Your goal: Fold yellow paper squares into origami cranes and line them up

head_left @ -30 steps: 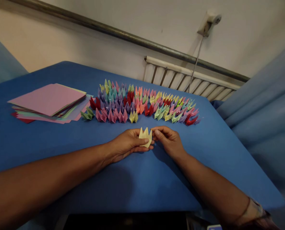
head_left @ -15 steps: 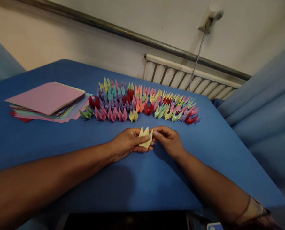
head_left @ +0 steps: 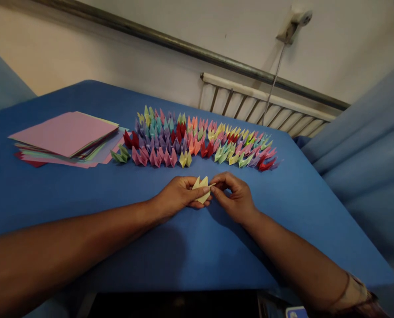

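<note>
A pale yellow origami crane (head_left: 202, 183), still folded flat with its points upward, is pinched in my left hand (head_left: 180, 193), the thumb lying across its front. My right hand (head_left: 234, 196) grips the crane's narrow right-hand point between thumb and fingertips, and that point now slants outward to the right. Both hands are above the near middle of the blue table (head_left: 144, 260). Just beyond them stand rows of folded paper cranes (head_left: 162, 143) in many colours, among them a yellow crane (head_left: 185, 159) in the front row.
On the left lies a stack of coloured paper sheets (head_left: 66, 132), pink on top. Behind the table are a radiator (head_left: 243, 104), a metal pipe (head_left: 183, 49) and a hanging cord (head_left: 273, 84). A blue curtain (head_left: 365, 145) borders the right side.
My right hand has drawn the crane's right point outward and down, from nearly upright to a rightward slant. The left hand keeps its hold. The view has shifted slightly.
</note>
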### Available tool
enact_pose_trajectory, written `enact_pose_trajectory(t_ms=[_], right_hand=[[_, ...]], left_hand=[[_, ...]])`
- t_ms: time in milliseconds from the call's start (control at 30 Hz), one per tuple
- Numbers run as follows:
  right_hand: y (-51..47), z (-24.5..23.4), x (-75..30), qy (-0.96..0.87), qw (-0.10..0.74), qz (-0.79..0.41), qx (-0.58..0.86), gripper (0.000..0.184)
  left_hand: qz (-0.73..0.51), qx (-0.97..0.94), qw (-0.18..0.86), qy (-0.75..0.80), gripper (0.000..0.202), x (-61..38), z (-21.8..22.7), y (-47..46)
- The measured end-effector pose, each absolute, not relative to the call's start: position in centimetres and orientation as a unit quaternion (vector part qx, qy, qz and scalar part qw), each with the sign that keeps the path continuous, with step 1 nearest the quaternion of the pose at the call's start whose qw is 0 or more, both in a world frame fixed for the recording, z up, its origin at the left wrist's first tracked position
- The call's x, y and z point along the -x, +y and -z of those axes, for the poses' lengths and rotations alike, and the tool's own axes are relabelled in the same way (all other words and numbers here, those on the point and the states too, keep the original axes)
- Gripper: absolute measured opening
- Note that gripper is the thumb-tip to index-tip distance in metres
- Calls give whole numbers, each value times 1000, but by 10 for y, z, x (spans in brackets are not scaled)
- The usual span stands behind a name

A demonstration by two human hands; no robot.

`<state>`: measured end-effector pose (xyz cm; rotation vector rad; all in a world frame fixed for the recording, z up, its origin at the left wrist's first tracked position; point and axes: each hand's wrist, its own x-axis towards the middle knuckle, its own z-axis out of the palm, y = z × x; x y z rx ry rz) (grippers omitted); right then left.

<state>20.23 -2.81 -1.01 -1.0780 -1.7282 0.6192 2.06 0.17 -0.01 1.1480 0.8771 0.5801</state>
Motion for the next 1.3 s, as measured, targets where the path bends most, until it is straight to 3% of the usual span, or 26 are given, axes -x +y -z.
enact_pose_trajectory(t_ms=[533,1300], right_hand=[[-32,2,-202,-750,479,-147,431,8],[-36,-1,-202,-803,405,-26,437,12]], left_hand=[[-291,-621,615,389,32,-20,-1,4],[-317,-571,643,401,29,-23,-2,1]])
